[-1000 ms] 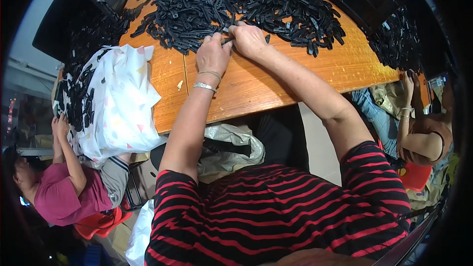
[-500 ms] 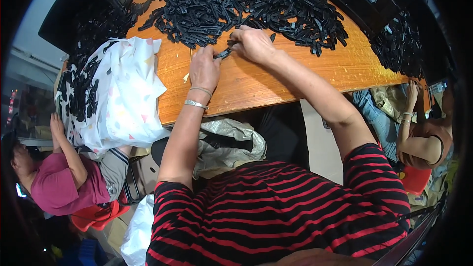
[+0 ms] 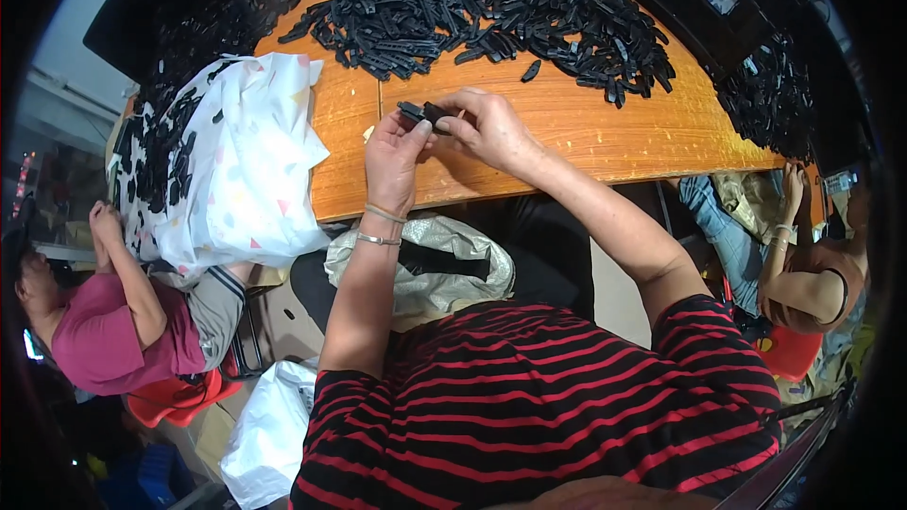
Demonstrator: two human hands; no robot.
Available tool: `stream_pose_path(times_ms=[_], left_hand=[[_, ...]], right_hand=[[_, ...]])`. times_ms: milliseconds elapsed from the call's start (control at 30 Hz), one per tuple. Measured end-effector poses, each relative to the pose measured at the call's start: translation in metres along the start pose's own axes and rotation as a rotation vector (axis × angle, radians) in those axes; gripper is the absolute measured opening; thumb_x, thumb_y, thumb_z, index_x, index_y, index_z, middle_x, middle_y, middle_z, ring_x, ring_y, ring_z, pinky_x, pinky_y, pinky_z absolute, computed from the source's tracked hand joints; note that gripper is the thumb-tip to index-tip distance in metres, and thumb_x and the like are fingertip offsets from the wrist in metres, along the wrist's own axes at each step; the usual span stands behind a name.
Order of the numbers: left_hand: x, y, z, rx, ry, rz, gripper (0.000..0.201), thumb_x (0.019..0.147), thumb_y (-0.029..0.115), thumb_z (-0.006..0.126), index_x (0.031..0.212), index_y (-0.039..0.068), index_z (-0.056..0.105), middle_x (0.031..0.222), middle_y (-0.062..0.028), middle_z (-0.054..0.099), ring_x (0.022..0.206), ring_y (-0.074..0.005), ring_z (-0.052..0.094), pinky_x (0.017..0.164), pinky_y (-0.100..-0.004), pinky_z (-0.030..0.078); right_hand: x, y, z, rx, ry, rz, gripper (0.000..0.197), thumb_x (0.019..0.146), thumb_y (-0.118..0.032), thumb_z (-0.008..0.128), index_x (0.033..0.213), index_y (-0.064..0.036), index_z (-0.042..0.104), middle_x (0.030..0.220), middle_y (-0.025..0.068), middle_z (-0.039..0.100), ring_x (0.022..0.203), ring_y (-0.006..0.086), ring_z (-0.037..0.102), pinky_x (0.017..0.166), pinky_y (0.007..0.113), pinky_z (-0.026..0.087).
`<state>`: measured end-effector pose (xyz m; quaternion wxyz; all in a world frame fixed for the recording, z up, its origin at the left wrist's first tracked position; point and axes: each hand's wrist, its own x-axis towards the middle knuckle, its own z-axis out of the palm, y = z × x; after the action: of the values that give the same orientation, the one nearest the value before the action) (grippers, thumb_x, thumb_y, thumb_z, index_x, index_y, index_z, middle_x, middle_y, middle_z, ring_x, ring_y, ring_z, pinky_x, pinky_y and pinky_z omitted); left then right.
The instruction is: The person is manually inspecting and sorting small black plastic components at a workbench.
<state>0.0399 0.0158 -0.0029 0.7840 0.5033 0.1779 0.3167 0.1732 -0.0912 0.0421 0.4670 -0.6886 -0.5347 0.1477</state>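
You had both hands together over the near side of the wooden table [image 3: 586, 137], with a small bunch of black plastic pieces [image 3: 410, 111] between them. Your left hand [image 3: 390, 146] was closed on the bunch, thumb up against it, fingers pretty narrow. Your right hand [image 3: 487, 127] was pinching the other end with thumb and fingers, so not wide either. Honestly couldn't tell how many you had there or whether any were joined, since they were tiny and your fingers covered part of them.

Beyond your hands, similar bits were piled up in a left heap [image 3: 392, 14] and a right heap [image 3: 567, 19], side by side and touching. One loose piece [image 3: 531, 71] lay on its own just off the near edge of the piles. Over on your left was a white plastic bag [image 3: 250, 175] with little coloured shapes on it, and more dark bits lay along its far side. A silvery sack [image 3: 499, 274] sat open below the table edge, and you had a co-worker on each side.
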Motion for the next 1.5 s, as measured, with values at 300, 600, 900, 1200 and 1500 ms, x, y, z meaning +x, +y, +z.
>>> stream_pose_path(times_ms=[300, 600, 900, 1200, 1500], left_hand=[[0.0, 0.009, 0.018, 0.01, 0.019, 0.064, 0.015, 0.09, 0.002, 0.062, 0.104, 0.002, 0.057, 0.093, -0.0041, 0.065, 0.076, -0.0087, 0.062, 0.07, -0.0205, 0.052], [-0.008, 0.006, 0.018, 0.131, 0.008, 0.181, 0.023, 0.089, 0.001, 0.063, 0.109, -0.002, 0.053, 0.098, -0.0048, 0.061, 0.086, -0.0089, 0.06, 0.076, -0.0218, 0.051], [-0.023, 0.02, 0.048, 0.22, 0.09, 0.327, 0.026, 0.089, 0.0, 0.063, 0.111, -0.003, 0.05, 0.102, -0.005, 0.058, 0.094, -0.0087, 0.057, 0.082, -0.0221, 0.05], [-0.021, 0.016, 0.034, 0.579, 0.087, 0.398, 0.018, 0.09, 0.006, 0.063, 0.103, -0.003, 0.055, 0.088, -0.0058, 0.064, 0.077, -0.0093, 0.061, 0.069, -0.0234, 0.051], [-0.024, 0.012, 0.041, 0.456, 0.144, 0.353, 0.015, 0.09, 0.005, 0.062, 0.101, -0.002, 0.055, 0.088, -0.0052, 0.063, 0.077, -0.0082, 0.059, 0.067, -0.0221, 0.049]], right_hand=[[-0.001, -0.001, -0.004, -0.233, 0.152, -0.283, 0.025, 0.083, -0.005, 0.068, 0.106, 0.0026, 0.065, 0.084, 0.014, 0.062, 0.07, 0.0196, 0.064, 0.059, 0.03, 0.051], [-0.007, -0.004, 0.004, -0.071, 0.184, -0.141, 0.022, 0.076, -0.002, 0.073, 0.097, -0.0003, 0.068, 0.082, 0.0113, 0.064, 0.066, 0.0194, 0.065, 0.057, 0.028, 0.053], [-0.012, -0.01, 0.009, -0.118, 0.284, -0.276, 0.025, 0.073, 0.004, 0.071, 0.096, -0.0012, 0.067, 0.084, 0.0099, 0.062, 0.069, 0.0204, 0.064, 0.059, 0.028, 0.053], [-0.016, -0.012, 0.007, -0.006, 0.166, -0.03, 0.033, 0.075, -0.001, 0.075, 0.104, -0.0013, 0.059, 0.081, 0.0069, 0.059, 0.066, 0.0141, 0.061, 0.058, 0.027, 0.05], [-0.016, 0.002, 0.018, 0.148, 0.151, 0.03, 0.027, 0.078, -0.003, 0.072, 0.102, -0.0014, 0.06, 0.077, 0.0028, 0.06, 0.063, 0.0069, 0.054, 0.058, 0.025, 0.047]])
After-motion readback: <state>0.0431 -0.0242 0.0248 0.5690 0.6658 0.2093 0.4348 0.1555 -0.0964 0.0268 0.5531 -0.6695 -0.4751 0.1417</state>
